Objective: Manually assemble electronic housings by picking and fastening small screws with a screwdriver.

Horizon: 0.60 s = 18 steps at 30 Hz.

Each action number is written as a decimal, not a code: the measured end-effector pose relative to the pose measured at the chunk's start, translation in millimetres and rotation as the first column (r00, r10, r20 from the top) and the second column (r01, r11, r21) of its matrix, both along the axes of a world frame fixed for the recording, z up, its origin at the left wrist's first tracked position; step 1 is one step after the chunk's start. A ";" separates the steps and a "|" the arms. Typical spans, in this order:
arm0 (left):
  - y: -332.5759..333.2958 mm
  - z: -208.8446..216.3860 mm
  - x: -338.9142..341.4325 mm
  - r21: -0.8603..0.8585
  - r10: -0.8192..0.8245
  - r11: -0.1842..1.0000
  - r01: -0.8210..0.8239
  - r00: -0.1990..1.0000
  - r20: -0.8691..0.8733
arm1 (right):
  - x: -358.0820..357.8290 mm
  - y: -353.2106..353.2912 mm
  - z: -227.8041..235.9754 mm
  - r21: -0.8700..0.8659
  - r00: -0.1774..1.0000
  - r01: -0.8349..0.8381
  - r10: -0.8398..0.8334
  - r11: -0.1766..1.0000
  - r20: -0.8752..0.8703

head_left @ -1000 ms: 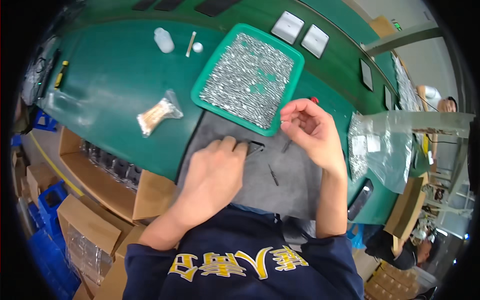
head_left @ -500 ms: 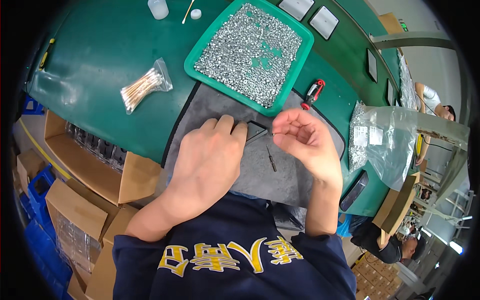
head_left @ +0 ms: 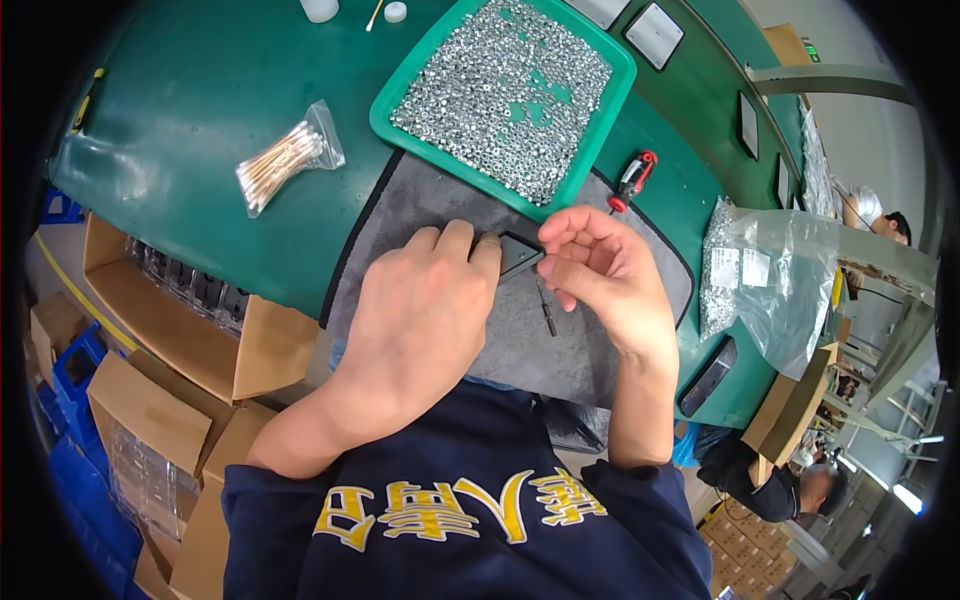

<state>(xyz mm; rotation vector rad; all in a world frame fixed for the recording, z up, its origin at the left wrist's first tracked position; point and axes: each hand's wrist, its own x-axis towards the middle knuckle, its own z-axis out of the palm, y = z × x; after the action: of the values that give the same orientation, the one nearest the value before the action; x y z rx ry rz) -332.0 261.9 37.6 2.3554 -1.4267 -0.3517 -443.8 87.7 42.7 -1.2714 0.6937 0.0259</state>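
Green table [head_left: 190, 110] surrounds a grey mat [head_left: 600, 350], where a dark flat piece [head_left: 516, 254] lies partly under the left hand [head_left: 425, 310], whose grip is closed on its left end. Compared with half a second ago, the right hand [head_left: 610, 270] has drawn in to the piece's free corner, so both hands now work at it; whether the right grip pinches anything is impossible to tell. Just beyond, the green tray [head_left: 445, 156] limits forward room; a slim dark tool [head_left: 548, 317] lies close below the right fingers, with bare mat nearer the body.
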 end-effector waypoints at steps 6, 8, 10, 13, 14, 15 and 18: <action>-0.2 -0.6 -0.1 0.014 -0.002 1.000 0.002 1.000 0.002 | -1.1 -0.3 -3.7 0.021 1.000 0.023 -0.023 1.000 0.005; 0.0 -0.5 -0.3 0.008 -0.003 1.000 0.003 1.000 -0.001 | -2.4 -0.5 -5.2 0.016 1.000 0.017 -0.017 1.000 0.014; 0.1 0.0 -0.5 0.007 -0.006 1.000 0.006 1.000 -0.003 | -2.6 -0.1 -5.7 0.014 1.000 0.016 -0.016 1.000 0.018; 0.1 1.2 0.1 0.015 -0.003 1.000 0.003 1.000 -0.009 | 0.1 3.2 -4.7 0.019 0.999 0.041 -0.041 0.999 0.002; 0.2 1.1 0.1 0.017 -0.002 1.000 0.002 1.000 -0.010 | 0.6 4.2 -4.2 0.021 0.999 0.050 -0.050 0.999 -0.003; -0.1 0.5 0.1 0.017 -0.003 1.000 0.004 1.000 -0.011 | 0.7 4.7 -3.5 0.020 0.999 0.052 -0.052 0.998 -0.004; -0.3 -3.4 1.1 -0.083 -0.014 0.996 0.017 0.999 0.029 | -0.4 6.5 -1.1 -0.039 0.999 0.035 -0.035 0.999 0.011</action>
<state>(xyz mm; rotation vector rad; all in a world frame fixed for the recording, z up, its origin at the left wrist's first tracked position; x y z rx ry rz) -330.9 261.6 34.2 2.2923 -1.4448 -0.2582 -444.2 94.2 41.5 -1.2961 0.7100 -0.0234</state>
